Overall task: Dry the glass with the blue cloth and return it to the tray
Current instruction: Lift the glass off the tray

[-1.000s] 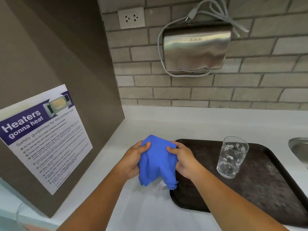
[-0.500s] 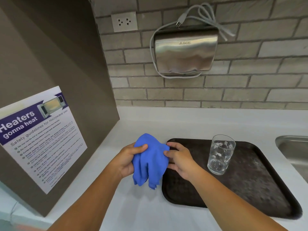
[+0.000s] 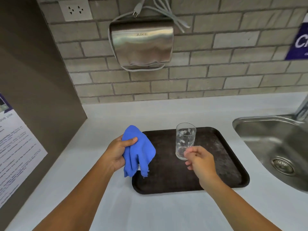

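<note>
Glass (image 3: 185, 140) stood upright on the tray (image 3: 230, 164), droplets showing inside. Left hand (image 3: 116, 153) clutched the cloth (image 3: 139, 152) just left of the tray. Right hand (image 3: 199, 160), fingers curled but loose, was at the glass's base; whether touching, I cannot tell. Pickup seemed in hand; next needed a firm grip and lift toward the cloth.

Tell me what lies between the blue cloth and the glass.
Only bare dark tray shows between the blue cloth, held in the left hand, and the glass, in the head view.
</note>
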